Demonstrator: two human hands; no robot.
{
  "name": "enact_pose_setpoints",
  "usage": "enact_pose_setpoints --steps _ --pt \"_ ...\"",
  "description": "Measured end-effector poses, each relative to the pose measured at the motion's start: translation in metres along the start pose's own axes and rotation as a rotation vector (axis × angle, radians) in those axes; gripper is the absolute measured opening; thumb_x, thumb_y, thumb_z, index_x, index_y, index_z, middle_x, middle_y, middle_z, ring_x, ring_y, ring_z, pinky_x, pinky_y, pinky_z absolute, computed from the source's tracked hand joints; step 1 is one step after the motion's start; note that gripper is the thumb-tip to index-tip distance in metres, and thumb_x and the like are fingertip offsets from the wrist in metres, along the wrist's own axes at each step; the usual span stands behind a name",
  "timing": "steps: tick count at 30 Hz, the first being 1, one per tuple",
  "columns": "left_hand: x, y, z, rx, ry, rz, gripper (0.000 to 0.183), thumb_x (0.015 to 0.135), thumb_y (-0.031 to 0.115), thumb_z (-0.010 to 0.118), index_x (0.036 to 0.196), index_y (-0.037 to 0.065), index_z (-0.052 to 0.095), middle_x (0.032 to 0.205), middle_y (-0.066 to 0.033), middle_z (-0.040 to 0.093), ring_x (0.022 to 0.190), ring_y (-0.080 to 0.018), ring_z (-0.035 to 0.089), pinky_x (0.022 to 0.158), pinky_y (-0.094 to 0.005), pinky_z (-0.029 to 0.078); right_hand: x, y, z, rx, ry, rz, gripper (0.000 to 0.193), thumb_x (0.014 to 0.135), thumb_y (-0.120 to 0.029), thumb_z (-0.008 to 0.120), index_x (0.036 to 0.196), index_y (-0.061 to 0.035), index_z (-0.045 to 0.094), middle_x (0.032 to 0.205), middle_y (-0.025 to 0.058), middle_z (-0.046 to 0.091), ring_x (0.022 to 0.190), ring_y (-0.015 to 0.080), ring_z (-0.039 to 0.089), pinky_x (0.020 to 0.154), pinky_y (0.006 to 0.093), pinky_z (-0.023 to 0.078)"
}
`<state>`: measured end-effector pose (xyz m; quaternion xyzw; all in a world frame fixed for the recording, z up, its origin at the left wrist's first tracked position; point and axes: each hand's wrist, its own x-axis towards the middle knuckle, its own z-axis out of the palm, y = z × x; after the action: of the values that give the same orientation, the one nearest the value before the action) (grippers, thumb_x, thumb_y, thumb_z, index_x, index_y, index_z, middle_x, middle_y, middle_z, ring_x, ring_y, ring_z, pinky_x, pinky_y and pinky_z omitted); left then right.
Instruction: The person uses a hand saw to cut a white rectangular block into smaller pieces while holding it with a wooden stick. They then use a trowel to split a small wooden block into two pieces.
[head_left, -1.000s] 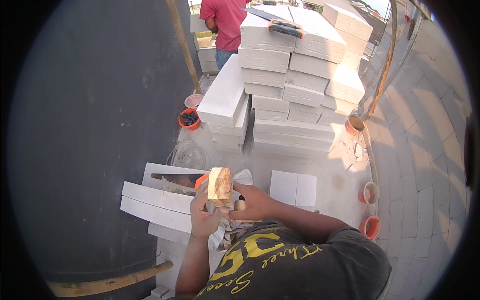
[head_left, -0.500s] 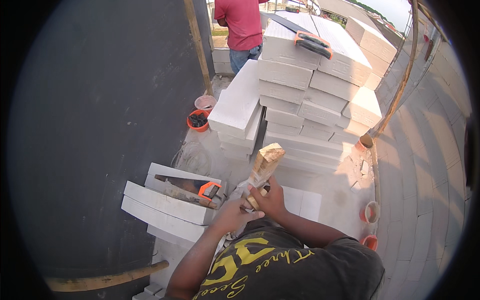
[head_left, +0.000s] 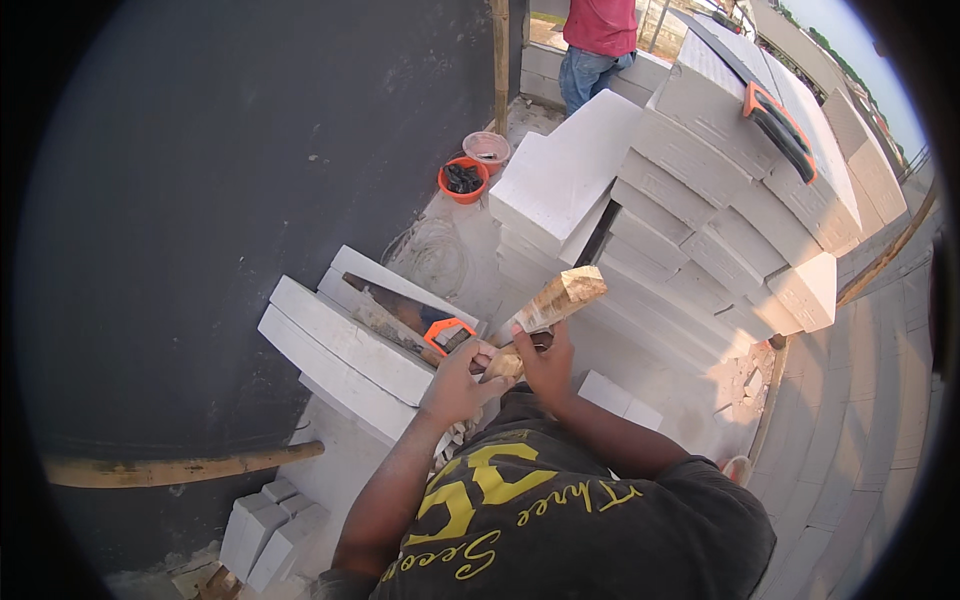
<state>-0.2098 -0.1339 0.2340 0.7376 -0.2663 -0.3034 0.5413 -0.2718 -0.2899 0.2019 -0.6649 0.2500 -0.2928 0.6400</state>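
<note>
A rough, pale piece of wood [head_left: 560,299] with a squared, chipped end points up and to the right in front of my chest. My right hand [head_left: 548,368] is closed around its middle. At the lower end, my left hand [head_left: 455,388] has its fingers pressed on a rounded wooden part [head_left: 503,363]; whether this belongs to the same piece I cannot tell, as my fingers hide the join. Just beyond my left hand, a handsaw with an orange and black handle [head_left: 449,336] lies on white blocks [head_left: 345,342].
A tall stack of white blocks [head_left: 700,185] stands ahead, a second saw [head_left: 782,132] on top. An orange bucket [head_left: 463,180] sits by the dark wall [head_left: 240,180]. A bamboo pole [head_left: 190,465] juts in at left. Another person [head_left: 598,50] stands beyond the blocks.
My view has swung, so the block stack sits further right. The wood has tilted more to the right, and my left hand has closed in on its lower end.
</note>
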Motion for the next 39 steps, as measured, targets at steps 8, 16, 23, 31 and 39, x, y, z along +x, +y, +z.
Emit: enact_pose_setpoints --steps 8,16,23,31,39 --pt "-0.087 -0.068 -0.039 -0.806 0.368 -0.302 0.039 0.081 0.005 0.069 0.116 0.002 0.053 0.110 -0.0107 0.066 0.098 -0.0190 0.067 0.089 -0.0351 0.055 0.046 0.086 -0.022 -0.222 -0.086 0.093 0.053 0.086 -0.018 0.078 0.122 0.0069 0.049 0.102 0.0183 0.071 0.086 0.0217 0.073 0.075 0.0322 0.058" --pt "-0.207 -0.092 -0.030 -1.019 0.775 -0.398 0.047 0.080 0.031 0.066 0.116 0.003 0.057 0.100 -0.0090 0.063 0.089 -0.0260 0.064 0.082 -0.0402 0.054 0.087 0.173 -0.011 -0.331 -0.028 0.082 0.066 0.080 -0.022 0.080 0.129 0.0043 0.045 0.107 0.0235 0.070 0.101 0.0354 0.071 0.086 0.0421 0.056" --pt "-0.272 -0.097 -0.010 -0.948 1.197 -0.489 0.038 0.089 0.050 0.062 0.101 0.014 0.060 0.083 -0.0029 0.059 0.069 -0.0179 0.058 0.060 -0.0339 0.048 0.114 0.262 0.021 -0.603 0.284 0.444 0.082 0.076 -0.034 0.081 0.134 0.0079 0.041 0.113 0.0295 0.066 0.106 0.0445 0.066 0.092 0.0466 0.052" --pt "-0.342 -0.106 0.055 -0.895 1.243 -0.754 0.038 0.093 0.046 0.056 0.072 0.018 0.044 0.062 0.0033 0.043 0.056 -0.0121 0.048 0.052 -0.0322 0.040 0.121 0.299 0.040 -0.614 0.458 0.634 0.086 0.077 -0.036 0.079 0.135 0.0109 0.037 0.113 0.0304 0.065 0.109 0.0442 0.065 0.094 0.0474 0.051" --pt "-0.361 -0.092 0.092 -0.893 1.380 -0.981 0.034 0.092 0.043 0.059 0.074 0.017 0.048 0.064 0.0022 0.045 0.059 -0.0137 0.049 0.057 -0.0326 0.043 0.127 0.318 0.074 -0.571 0.390 0.776 0.091 0.082 -0.042 0.075 0.141 0.0110 0.031 0.123 0.0307 0.061 0.110 0.0457 0.063 0.099 0.0453 0.049"
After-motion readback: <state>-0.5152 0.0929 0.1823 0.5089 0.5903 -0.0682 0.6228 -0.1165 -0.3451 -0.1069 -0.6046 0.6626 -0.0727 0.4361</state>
